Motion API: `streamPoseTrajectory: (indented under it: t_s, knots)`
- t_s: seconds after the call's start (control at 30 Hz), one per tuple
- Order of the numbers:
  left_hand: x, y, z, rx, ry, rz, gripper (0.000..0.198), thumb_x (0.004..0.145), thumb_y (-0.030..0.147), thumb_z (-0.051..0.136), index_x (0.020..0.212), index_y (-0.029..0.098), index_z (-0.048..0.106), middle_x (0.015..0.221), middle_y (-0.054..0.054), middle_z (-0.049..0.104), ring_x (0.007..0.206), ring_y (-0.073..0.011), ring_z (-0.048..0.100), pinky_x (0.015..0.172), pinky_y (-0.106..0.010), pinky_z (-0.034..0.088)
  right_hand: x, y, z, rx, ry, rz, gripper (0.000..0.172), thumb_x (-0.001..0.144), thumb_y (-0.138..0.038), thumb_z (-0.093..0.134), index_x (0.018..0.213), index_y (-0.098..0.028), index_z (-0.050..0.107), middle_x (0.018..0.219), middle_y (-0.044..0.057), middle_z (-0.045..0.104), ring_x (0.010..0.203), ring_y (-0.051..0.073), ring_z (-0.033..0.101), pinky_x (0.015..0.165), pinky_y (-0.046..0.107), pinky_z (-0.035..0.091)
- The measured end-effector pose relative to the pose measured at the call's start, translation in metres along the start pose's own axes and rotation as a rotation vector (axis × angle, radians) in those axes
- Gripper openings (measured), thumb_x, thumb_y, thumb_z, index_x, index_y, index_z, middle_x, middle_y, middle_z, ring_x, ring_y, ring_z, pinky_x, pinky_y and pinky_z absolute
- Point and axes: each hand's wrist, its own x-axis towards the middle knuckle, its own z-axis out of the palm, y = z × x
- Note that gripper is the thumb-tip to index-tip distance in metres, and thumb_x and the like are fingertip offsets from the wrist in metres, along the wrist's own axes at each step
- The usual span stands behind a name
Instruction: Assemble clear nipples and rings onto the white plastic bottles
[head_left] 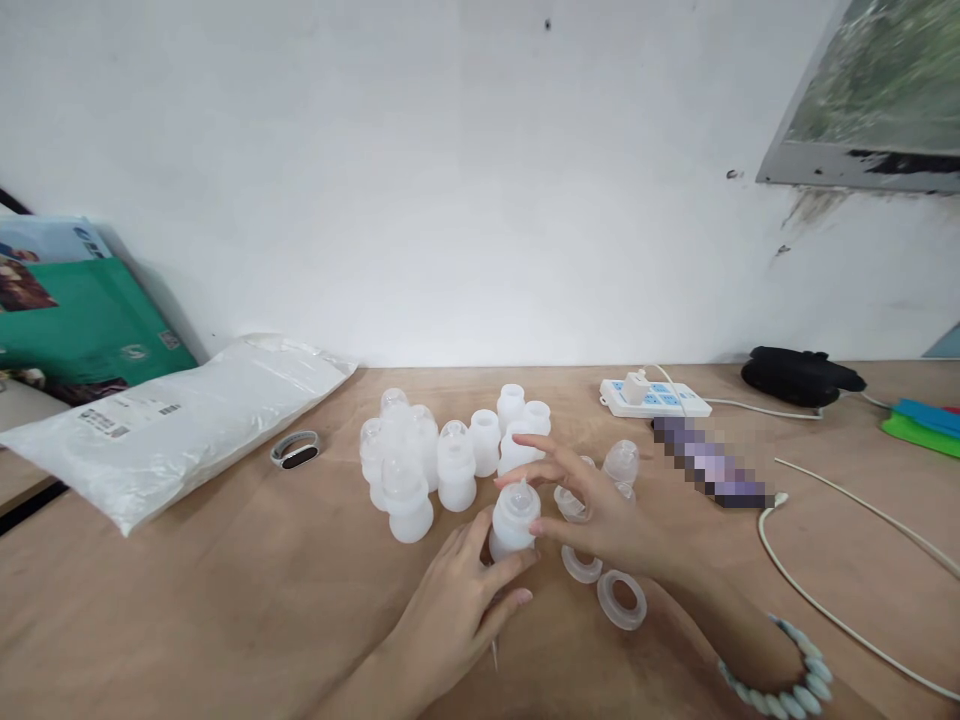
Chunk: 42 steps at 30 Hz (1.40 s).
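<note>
A small white baby bottle (513, 532) with a clear nipple on top stands in front of me. My left hand (469, 590) is closed around its lower body from the left. At its top, the thumb and fingers of my right hand (581, 500) close around the collar from the right. Several bottles with clear tops, among them a capped bottle (409, 500), stand in a cluster to the left. Behind my hands are open-necked bottles such as this bottle (484, 443). Right of my right hand lie a clear ring (639, 606) and a clear dome cap (622, 460).
A white plastic parcel (202, 410) and a fitness band (295, 450) lie at the left. Towards the right are a power strip (690, 402), a blurred phone (709, 462), a pale cable (795, 590) and a black case (799, 376). A wall closes off the table's back.
</note>
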Motion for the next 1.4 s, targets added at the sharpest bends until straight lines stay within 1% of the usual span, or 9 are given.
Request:
streamPoseTrajectory:
  t_s: [0.2,0.43,0.57,0.67,0.77,0.87,1.0,1.17,1.4]
  knots:
    - [0.0,-0.001,0.004,-0.034,0.011,0.015,0.047,0.094,0.007,0.045,0.129,0.035,0.061,0.128,-0.009,0.05,0.101,-0.0256,0.059,0.083,-0.042,0.056,0.004,-0.005,0.009,-0.191,0.133,-0.032,0.048,0.073,-0.018,0.078,0.116,-0.025,0.058,0.102,0.003,0.061,0.096,0.023,0.058,0.089,0.039,0.049]
    - [-0.001,-0.003,0.006,0.025,0.053,0.049,0.045,0.093,0.011,0.05,0.131,0.034,0.058,0.136,-0.01,0.046,0.108,-0.0292,0.057,0.087,-0.047,0.054,0.003,-0.006,-0.003,-0.079,-0.012,-0.046,0.038,0.078,-0.017,0.072,0.114,-0.028,0.066,0.113,0.003,0.068,0.099,0.022,0.061,0.087,0.038,0.051]
    - [-0.005,-0.001,-0.003,0.017,0.212,0.096,0.031,0.095,0.016,0.053,0.123,0.028,0.057,0.153,-0.011,0.031,0.136,-0.036,0.038,0.104,-0.054,0.042,0.001,-0.008,-0.017,-0.03,0.129,-0.019,0.032,0.077,-0.027,0.075,0.108,-0.027,0.069,0.11,0.004,0.07,0.095,0.023,0.062,0.085,0.04,0.052]
    - [-0.008,-0.002,-0.01,-0.142,0.372,0.033,0.032,0.095,0.019,0.054,0.125,0.028,0.047,0.151,-0.012,0.036,0.138,-0.0334,0.037,0.107,-0.052,0.038,0.001,-0.009,-0.024,0.12,0.237,0.02,0.033,0.077,-0.037,0.076,0.106,-0.025,0.069,0.115,0.006,0.07,0.101,0.025,0.064,0.087,0.041,0.054]
    - [-0.009,-0.003,-0.012,-0.408,0.417,-0.127,0.044,0.094,0.032,0.057,0.134,0.029,0.038,0.141,-0.012,0.048,0.129,-0.0311,0.048,0.101,-0.045,0.045,0.003,-0.006,-0.02,0.344,0.255,0.0,0.041,0.074,-0.044,0.079,0.108,-0.025,0.068,0.116,0.008,0.07,0.104,0.026,0.065,0.085,0.039,0.055]
    - [-0.009,-0.003,-0.011,-0.685,0.368,-0.285,0.046,0.091,0.05,0.059,0.128,0.026,0.045,0.119,-0.008,0.061,0.099,-0.0254,0.062,0.074,-0.031,0.053,0.004,-0.002,-0.009,0.488,0.213,-0.036,0.048,0.068,-0.048,0.084,0.107,-0.025,0.068,0.105,0.006,0.07,0.094,0.024,0.066,0.078,0.036,0.056]
    - [-0.006,-0.002,-0.014,-0.946,0.312,-0.325,0.046,0.086,0.064,0.058,0.101,0.02,0.053,0.07,0.003,0.054,0.059,-0.0129,0.049,0.053,-0.021,0.042,0.001,-0.003,0.001,0.34,0.212,-0.063,0.043,0.067,-0.045,0.085,0.103,-0.027,0.07,0.093,0.003,0.065,0.087,0.022,0.062,0.076,0.034,0.051]
    - [-0.004,0.003,-0.02,-0.839,0.391,-0.274,0.049,0.081,0.065,0.062,0.092,0.019,0.056,0.073,0.002,0.053,0.06,-0.0131,0.05,0.052,-0.021,0.042,-0.007,0.003,0.009,0.114,0.269,-0.095,0.029,0.07,-0.039,0.076,0.094,-0.024,0.067,0.084,0.001,0.061,0.075,0.019,0.054,0.065,0.03,0.043]
    - [-0.01,-0.001,-0.022,-0.602,0.371,-0.145,0.027,0.087,0.046,0.061,0.094,0.021,0.056,0.069,0.003,0.059,0.056,-0.0134,0.053,0.05,-0.02,0.041,-0.006,0.006,0.025,0.285,0.293,0.028,0.027,0.071,-0.043,0.07,0.085,-0.023,0.058,0.068,-0.002,0.052,0.059,0.014,0.044,0.051,0.024,0.034]
